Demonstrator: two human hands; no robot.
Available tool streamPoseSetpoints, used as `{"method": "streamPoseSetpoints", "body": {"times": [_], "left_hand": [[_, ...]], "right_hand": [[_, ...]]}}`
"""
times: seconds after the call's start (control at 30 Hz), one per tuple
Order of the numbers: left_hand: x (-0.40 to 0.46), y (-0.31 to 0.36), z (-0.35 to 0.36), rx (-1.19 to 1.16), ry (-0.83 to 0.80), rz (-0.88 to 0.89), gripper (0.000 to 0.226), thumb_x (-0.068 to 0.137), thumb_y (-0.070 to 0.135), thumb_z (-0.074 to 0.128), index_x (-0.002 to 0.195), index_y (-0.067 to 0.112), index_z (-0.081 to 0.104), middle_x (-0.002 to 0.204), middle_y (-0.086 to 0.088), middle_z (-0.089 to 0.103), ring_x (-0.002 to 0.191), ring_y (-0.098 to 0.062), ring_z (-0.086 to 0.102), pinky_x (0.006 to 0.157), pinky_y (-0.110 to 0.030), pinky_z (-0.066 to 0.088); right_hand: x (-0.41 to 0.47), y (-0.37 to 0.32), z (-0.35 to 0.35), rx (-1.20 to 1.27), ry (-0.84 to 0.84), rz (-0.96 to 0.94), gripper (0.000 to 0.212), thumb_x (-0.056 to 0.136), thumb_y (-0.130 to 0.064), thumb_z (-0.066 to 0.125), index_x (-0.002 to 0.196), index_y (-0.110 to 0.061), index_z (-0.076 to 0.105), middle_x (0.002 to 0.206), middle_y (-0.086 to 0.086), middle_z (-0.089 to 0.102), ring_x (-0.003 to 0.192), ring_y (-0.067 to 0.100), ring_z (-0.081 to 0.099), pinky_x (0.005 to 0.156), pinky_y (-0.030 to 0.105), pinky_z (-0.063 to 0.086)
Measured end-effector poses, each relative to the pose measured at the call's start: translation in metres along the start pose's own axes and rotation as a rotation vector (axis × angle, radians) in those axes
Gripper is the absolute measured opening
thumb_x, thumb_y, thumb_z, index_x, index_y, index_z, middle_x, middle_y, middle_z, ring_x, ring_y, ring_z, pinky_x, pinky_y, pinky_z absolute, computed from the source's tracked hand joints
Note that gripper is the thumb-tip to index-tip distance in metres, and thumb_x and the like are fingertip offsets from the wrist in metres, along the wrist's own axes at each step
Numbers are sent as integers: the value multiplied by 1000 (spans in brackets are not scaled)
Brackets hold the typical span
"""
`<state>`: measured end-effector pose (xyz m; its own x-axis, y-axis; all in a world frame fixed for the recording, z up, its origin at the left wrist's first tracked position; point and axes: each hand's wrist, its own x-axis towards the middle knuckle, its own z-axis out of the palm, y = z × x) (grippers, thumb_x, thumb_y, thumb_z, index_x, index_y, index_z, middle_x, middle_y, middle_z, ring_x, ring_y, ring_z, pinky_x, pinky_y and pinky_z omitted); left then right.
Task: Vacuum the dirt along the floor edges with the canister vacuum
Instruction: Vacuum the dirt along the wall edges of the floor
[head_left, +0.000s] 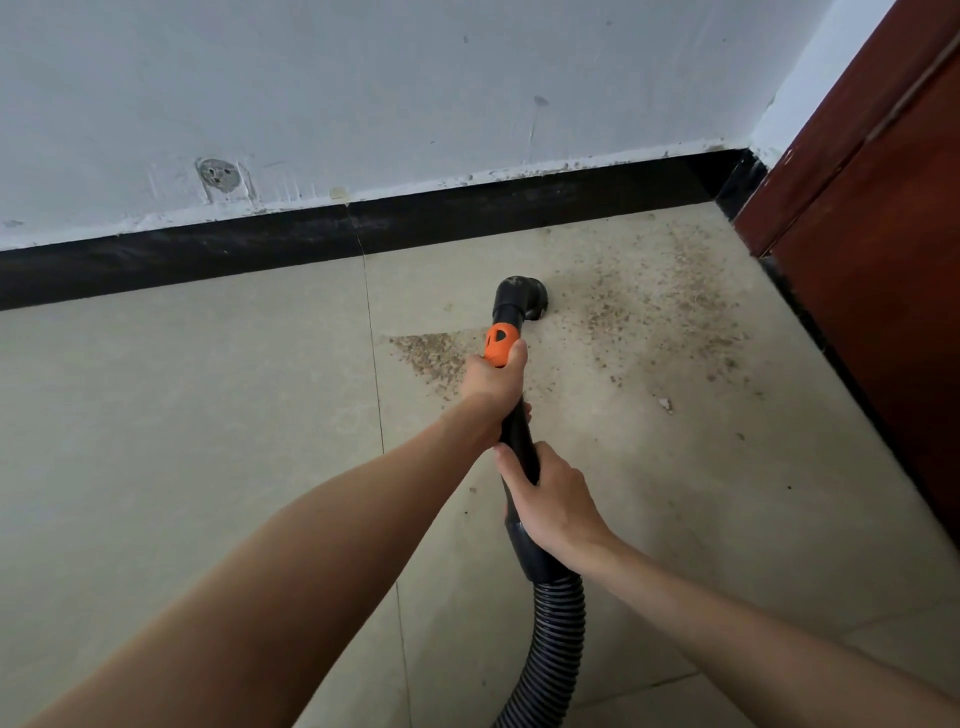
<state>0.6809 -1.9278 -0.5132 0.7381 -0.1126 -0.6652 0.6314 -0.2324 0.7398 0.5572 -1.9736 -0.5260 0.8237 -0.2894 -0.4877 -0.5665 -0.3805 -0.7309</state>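
A: Which step was in hand there?

B: By my reading, mid-sweep. The nozzle (521, 296) sat on the floor (182, 415) at the near edge of the dirt (660, 306), a little out from the black skirting (260, 244). Some grit lay behind it too, a wedge-shaped patch (431, 353) just left of the wand (511, 410).

A: And the hands?

B: Two, both on the wand. The left hand (491, 376) held it high up, its fingers curled round the shaft with the thumb against the orange collar (501, 345). The right hand (553, 499) gripped lower down, fingers closed round the tube just above where the ribbed hose (558, 639) joins.

A: What did the next move call for?

B: I'd judge a push rightward through the thick scatter toward the corner by the brown door (872, 234), keeping the mouth flat on the floor, then a pass back for the wedge.

A: Counts?

B: One nozzle, one hose, two hands, two dirt patches, one larger pale chip (665, 404) lying apart. The canister itself was out of view.
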Motion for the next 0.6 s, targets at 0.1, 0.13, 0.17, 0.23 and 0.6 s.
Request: {"method": "streamPoseSetpoints", "body": {"times": [0.1, 0.13, 0.17, 0.23, 0.6], "left_hand": [[4, 3, -2, 6, -44, -21, 43, 93, 42, 52, 113, 5, 41, 75, -10, 46, 46, -19, 50, 37, -22, 44], [5, 4, -5, 1, -50, -20, 42, 93, 41, 52, 111, 5, 42, 73, -10, 46, 45, -19, 50, 38, -22, 45], [6, 5, -9, -1, -47, -16, 40, 93, 41, 52, 109, 5, 43, 72, -9, 46, 44, -18, 50, 38, -22, 45], [9, 8, -18, 4, -22, -11, 40, 93, 41, 52, 110, 5, 44, 74, -10, 47, 47, -19, 51, 40, -24, 47], [13, 12, -111, -8, 264, -17, 45, 96, 47, 41, 110, 4, 42, 78, -12, 53, 59, -24, 58, 48, -30, 46]], "right_hand": [[4, 0, -1, -33, -25, -8, 42, 94, -63, 39, 82, -24, 46, 74, -1, 59, 63, 15, 61, 54, 26, 44], [6, -2, 0, -40, -40, -12, 42, 94, -63, 38, 83, -24, 45, 74, -1, 60, 64, 16, 62, 55, 27, 45], [7, -5, 2, -47, -54, -16, 42, 94, -64, 38, 83, -23, 45, 75, 0, 60, 66, 17, 63, 56, 28, 47], [12, -13, 6, -62, -86, -35, 42, 95, -63, 37, 84, -24, 45, 76, 1, 61, 67, 18, 64, 58, 30, 48], [27, -76, 43, -75, -386, -221, 45, 99, -53, 41, 74, -16, 50, 71, 9, 64, 65, 24, 62, 61, 31, 44]]}}
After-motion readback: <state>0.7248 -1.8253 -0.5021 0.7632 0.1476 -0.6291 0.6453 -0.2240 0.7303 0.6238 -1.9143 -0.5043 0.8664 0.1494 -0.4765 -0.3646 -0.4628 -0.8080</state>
